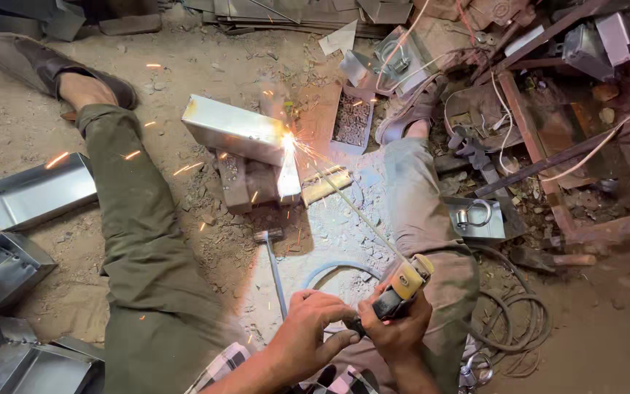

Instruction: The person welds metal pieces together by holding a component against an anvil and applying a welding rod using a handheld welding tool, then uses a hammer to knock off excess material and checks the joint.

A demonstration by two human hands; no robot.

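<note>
Mid-weld: both my grips, right hand (395,332) and left hand (313,321), clasp the electrode holder (401,288); next, steady the rod (344,201) along the metal box (236,130) seam.

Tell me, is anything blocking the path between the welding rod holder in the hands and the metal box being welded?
Nothing visible does. Both hands, left hand and right hand, grip the electrode holder; its rod runs unobstructed to the sparking corner of the metal box. The hammer lies on the ground beside that line.
</note>
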